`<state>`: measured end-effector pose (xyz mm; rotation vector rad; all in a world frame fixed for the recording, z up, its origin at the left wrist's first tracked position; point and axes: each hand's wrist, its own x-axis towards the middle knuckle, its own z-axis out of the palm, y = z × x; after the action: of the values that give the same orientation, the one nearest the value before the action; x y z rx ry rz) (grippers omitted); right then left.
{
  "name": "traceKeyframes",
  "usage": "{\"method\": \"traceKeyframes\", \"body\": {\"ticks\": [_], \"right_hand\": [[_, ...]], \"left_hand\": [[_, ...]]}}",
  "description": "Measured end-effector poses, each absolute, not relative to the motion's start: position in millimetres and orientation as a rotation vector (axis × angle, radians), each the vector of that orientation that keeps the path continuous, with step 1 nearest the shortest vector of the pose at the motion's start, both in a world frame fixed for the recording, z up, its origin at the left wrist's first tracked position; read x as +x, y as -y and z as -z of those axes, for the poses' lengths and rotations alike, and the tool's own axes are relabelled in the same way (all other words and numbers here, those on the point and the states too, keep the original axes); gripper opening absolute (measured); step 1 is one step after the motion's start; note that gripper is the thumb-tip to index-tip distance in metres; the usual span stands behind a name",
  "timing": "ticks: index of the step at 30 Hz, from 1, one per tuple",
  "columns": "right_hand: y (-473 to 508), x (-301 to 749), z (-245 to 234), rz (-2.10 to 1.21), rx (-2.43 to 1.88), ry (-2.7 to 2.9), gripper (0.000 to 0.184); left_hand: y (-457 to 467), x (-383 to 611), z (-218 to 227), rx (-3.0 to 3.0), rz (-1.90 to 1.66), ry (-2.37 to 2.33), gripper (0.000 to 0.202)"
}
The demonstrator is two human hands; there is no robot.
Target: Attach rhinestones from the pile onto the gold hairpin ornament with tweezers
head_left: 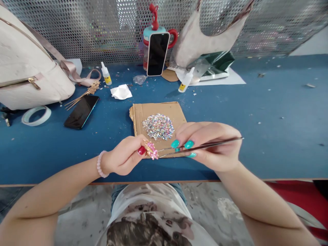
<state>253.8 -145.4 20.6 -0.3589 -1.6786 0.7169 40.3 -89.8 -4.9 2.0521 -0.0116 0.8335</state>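
Note:
My left hand [125,156] is closed in a pinch on a small gold ornament with pink stones [151,149], held just above the near edge of a cardboard piece [143,114]. My right hand [212,145] is closed around thin metal tweezers [202,147]. Their tips meet the ornament from the right. A heap of glittering stones [158,126] lies on the cardboard just beyond both hands.
On the blue table [256,112]: a dark phone [81,111], a tape roll [36,115], gold pins [83,94], a white bag [28,65], two glue bottles [106,73] [186,80], crumpled tissue [121,92]. A second phone [158,53] leans on a bottle at the mesh wall.

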Motion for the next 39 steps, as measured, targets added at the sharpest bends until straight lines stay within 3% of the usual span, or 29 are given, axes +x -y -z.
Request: {"method": "traceKeyframes", "body": {"ticks": [39], "right_hand": [[146, 256, -20, -0.695, -0.338, 1.696, 0.024]], "left_hand": [[91, 44, -2, 2.179, -0.905, 0.078, 0.022]]}}
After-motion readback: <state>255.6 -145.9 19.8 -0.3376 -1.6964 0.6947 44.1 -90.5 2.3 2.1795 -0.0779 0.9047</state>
